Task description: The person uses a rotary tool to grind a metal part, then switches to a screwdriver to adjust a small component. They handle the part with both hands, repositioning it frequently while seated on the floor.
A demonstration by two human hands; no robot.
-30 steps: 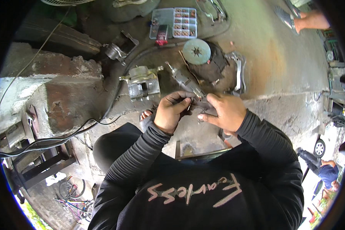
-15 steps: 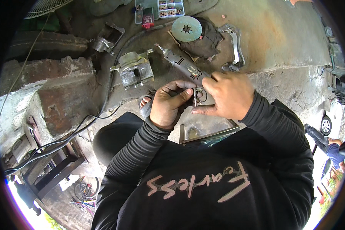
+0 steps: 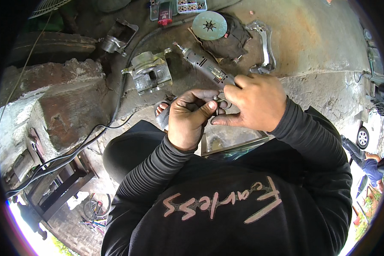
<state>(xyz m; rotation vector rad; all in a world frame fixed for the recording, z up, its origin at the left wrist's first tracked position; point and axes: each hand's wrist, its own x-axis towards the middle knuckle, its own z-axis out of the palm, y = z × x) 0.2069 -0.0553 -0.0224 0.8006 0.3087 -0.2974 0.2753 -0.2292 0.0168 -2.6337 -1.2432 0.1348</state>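
Observation:
Close in front of my body, my two hands meet over a small, thin metal pin (image 3: 217, 110). My left hand (image 3: 188, 118) pinches it between thumb and fingertips. From the other side my right hand (image 3: 258, 103) curls around the pin's right side, its thumb reaching toward the lower end; what its fingertips grip is partly hidden. A thin dark loop shows between the hands beside the pin. Just beyond them a grey rotary grinder (image 3: 207, 67) lies on the ground, a small bit at its tip pointing away to the left.
A metal caliper (image 3: 151, 73) lies left of the grinder, another caliper part (image 3: 116, 39) behind it. A round disc (image 3: 209, 25) rests on dark cloth (image 3: 232, 45). A curved bracket (image 3: 263, 47) lies to the right. Farther off are a compartment box (image 3: 192, 6), a red-black container (image 3: 165, 13) and cables (image 3: 123, 85).
My fingers have shifted slightly around the pin, covering more of it, and my right thumb has edged left. Objects on the ground appear slightly shifted in the view.

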